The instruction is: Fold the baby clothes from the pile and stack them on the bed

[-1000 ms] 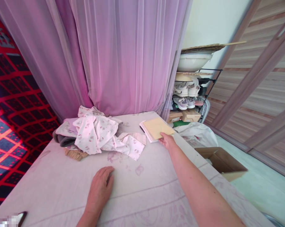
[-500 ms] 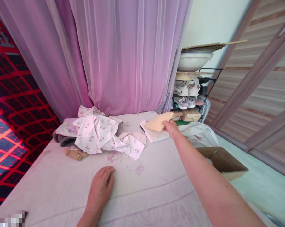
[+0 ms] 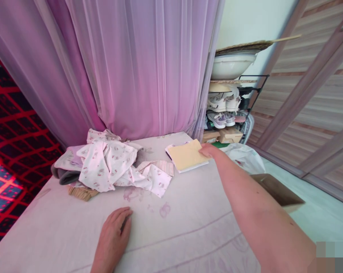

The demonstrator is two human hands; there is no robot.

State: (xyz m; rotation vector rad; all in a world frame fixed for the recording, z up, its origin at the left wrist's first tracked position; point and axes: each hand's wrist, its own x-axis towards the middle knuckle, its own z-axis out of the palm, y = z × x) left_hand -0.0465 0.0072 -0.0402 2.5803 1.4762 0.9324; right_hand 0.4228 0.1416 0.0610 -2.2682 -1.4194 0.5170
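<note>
My right hand (image 3: 208, 150) reaches to the far side of the bed, its fingers closed at the right edge of a thin pale-yellow booklet (image 3: 185, 154). The booklet lies nearly flat on top of white papers or notebooks (image 3: 192, 168), whose edges peek out below and at the left. My left hand (image 3: 114, 229) rests palm down on the floral bedsheet (image 3: 171, 235), holding nothing. Beyond it, left of the booklet, lies a rumpled heap of clothes with a white printed garment (image 3: 108, 167) on top. Tan ribbed cloth (image 3: 83, 192) sticks out beneath.
Purple curtains (image 3: 148, 68) hang behind the bed. At the right stand a shoe rack (image 3: 249, 91) with shoes and a basin (image 3: 234, 66), a white plastic bag (image 3: 245, 157) and an open cardboard box (image 3: 295, 204). A wooden sliding wardrobe (image 3: 310, 113) lines the right side.
The yellow booklet, raised and bent in my right hand before, has come down flat onto the white papers. My left hand stays on the sheet. The view has shifted slightly.
</note>
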